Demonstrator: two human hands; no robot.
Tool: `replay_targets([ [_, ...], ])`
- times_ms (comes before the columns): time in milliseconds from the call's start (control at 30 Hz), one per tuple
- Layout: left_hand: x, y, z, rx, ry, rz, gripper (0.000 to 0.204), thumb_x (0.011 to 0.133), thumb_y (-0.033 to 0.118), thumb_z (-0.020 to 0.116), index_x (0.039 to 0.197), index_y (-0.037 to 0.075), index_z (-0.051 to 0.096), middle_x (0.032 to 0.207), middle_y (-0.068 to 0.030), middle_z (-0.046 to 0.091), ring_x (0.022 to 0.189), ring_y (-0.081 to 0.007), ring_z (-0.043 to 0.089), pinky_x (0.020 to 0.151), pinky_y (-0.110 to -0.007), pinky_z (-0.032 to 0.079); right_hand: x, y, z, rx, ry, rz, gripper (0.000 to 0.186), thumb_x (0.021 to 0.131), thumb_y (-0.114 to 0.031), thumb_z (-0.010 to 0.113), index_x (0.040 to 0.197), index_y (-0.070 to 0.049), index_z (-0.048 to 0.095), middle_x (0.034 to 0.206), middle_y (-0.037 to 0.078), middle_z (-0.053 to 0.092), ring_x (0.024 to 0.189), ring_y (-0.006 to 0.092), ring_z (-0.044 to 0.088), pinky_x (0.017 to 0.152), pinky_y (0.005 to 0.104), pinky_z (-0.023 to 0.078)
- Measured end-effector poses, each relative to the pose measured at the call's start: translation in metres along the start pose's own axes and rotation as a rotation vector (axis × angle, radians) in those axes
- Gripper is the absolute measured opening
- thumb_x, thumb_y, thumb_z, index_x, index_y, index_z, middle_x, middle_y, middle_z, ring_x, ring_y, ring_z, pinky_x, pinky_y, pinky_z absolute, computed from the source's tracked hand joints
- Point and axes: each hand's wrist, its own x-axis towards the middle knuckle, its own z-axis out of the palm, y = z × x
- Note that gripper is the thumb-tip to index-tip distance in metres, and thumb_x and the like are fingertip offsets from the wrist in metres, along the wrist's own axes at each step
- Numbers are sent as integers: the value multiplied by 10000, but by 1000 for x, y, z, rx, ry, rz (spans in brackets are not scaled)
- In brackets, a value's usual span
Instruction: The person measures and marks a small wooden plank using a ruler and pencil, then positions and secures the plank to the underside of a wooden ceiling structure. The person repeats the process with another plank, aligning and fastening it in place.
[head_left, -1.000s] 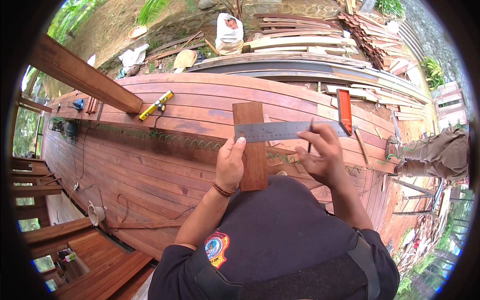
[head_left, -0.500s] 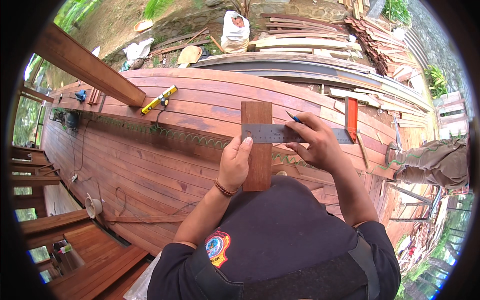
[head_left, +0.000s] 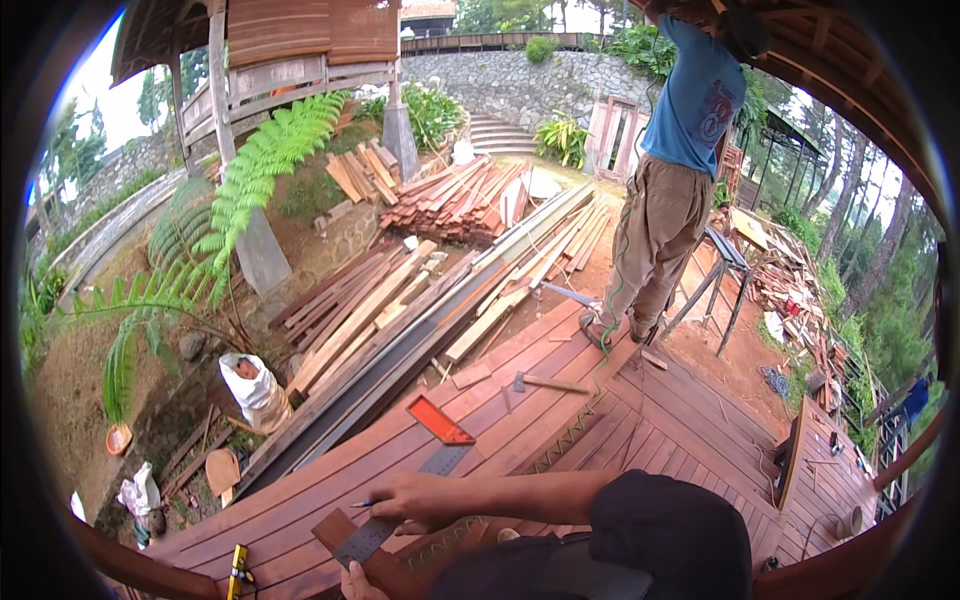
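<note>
Low in the view, my left hand grips a short brown wooden board and the end of a try square's steel blade. Only its thumb side shows; the lower frame edge cuts off the rest. My right hand is closed round a blue pencil, whose tip points left, and its fingers lie over the blade. Beyond that hand the blade runs up to the try square's orange-red handle. The blade crosses the board's face.
On the deck lie a hammer-like tool with a wooden handle, a yellow spirit level and a green coiled hose. Another person stands at the deck's far end, arms raised, near a sawhorse. Timber piles lie beyond.
My view has swung up and to the right, bringing the other person and the yard into sight. Both hands still hold the board, try square and pencil, now lower in view.
</note>
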Motion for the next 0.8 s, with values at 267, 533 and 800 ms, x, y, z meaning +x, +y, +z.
replay_targets([
  [267, 10, -7, -6, -92, -111, -61, 411, 1069, 333, 447, 1071, -36, 628, 936, -170, 695, 814, -257, 682, 704, -363, 562, -4, -4, -9, -38, 8, 92, 623, 724, -176, 801, 1292, -33, 588, 1281, 223, 549, 1168, 422, 560, 988, 479, 469],
  [533, 14, -8, -2, -171, -112, -10, 313, 1037, 259, 495, 1089, -19, 630, 957, -137, 681, 843, -250, 668, 744, -372, 555, -9, -16, -13, 76, 154, 133, 706, 751, -70, 691, 1429, -57, 493, 1384, 267, 506, 1271, 450, 510, 1076, 500, 431],
  [800, 4, -17, -1, -140, -22, -5, 297, 1079, 188, 465, 1169, -38, 636, 1056, -34, 672, 974, -101, 591, 878, -256, 487, -16, -29, 4, 306, 424, 296, 378, 814, 12, 769, 1164, -55, 641, 940, 101, 687, 797, 233, 688, 709, 332, 549],
])
